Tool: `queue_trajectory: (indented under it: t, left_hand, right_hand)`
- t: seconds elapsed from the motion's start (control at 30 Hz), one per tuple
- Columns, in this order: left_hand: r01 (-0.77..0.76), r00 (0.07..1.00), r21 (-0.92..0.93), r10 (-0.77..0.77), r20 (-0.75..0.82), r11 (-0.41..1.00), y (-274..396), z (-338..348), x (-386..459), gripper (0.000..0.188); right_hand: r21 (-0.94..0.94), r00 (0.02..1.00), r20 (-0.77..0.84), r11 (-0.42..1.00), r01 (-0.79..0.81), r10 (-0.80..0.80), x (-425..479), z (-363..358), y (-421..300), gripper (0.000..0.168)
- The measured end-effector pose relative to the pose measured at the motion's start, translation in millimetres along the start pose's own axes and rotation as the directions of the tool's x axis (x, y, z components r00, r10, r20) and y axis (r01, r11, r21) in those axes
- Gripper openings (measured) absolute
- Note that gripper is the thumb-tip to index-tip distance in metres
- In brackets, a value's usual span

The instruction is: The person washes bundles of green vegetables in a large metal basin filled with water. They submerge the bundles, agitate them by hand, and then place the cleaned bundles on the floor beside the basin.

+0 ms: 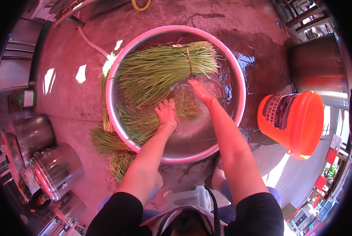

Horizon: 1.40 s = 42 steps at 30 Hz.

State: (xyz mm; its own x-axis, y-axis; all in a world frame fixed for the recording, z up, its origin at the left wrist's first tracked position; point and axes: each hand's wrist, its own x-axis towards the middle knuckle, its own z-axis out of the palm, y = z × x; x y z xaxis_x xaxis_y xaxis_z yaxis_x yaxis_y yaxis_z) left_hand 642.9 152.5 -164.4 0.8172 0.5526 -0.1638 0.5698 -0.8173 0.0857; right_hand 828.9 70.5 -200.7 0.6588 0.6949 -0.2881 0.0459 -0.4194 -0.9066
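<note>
A wide round metal basin [241, 88] with water in it stands on the floor before me. Across its far half lies a large bundle of long green stalks [158, 65], tied near its right end with a thin band [189, 59]. My right hand [200, 91] is at the lower edge of the bundle, just below the band, its fingers pointing up and left; whether it touches the stalks I cannot tell. Fingers spread, my left hand [167, 112] rests over more green stalks [140, 122] lying in the water in the near left part. A bracelet circles the left wrist.
More stalk bundles [108, 141] lie on the floor against the basin's left side. An orange plastic bucket [275, 118] lies tilted at the right, near a large metal drum [317, 67]. Several lidded metal pots [66, 165] stand at the left. A hose [90, 44] runs towards the basin.
</note>
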Motion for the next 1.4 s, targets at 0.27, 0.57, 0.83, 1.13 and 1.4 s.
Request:
queue_trajectory:
  t: [0.27, 0.57, 0.83, 1.13, 1.4]
  left_hand:
    - [0.022, 0.994, -0.157, -0.004, 0.114, 0.987, -18.4, -24.9, 21.3, 0.055]
    - [0.121, 0.960, -0.195, -0.064, 0.273, 0.973, -10.6, -8.4, 17.6, 0.038]
    - [0.124, 0.945, -0.144, -0.072, 0.320, 0.982, -15.3, -27.0, 34.8, 0.046]
    - [0.064, 0.998, -0.062, -0.062, 0.023, 0.996, -16.3, 12.0, 15.2, 0.047]
    - [0.051, 0.945, -0.053, -0.031, 0.326, 0.997, -6.3, -35.3, 33.3, 0.052]
  right_hand:
    - [-0.142, 0.979, -0.203, 0.990, -0.015, -0.014, -144.8, 68.1, -62.1, 0.049]
    - [-0.002, 0.955, 0.074, 0.958, -0.288, 0.288, -29.7, 34.1, -26.2, 0.058]
    - [-0.010, 0.976, 0.117, 0.983, -0.185, 0.185, -76.3, 22.9, -23.8, 0.058]
    - [-0.178, 1.000, 0.024, 0.984, 0.006, -0.002, -112.4, 49.0, -80.4, 0.060]
    - [-0.470, 0.844, 0.384, 0.866, -0.172, 0.375, 15.1, 46.3, -33.3, 0.064]
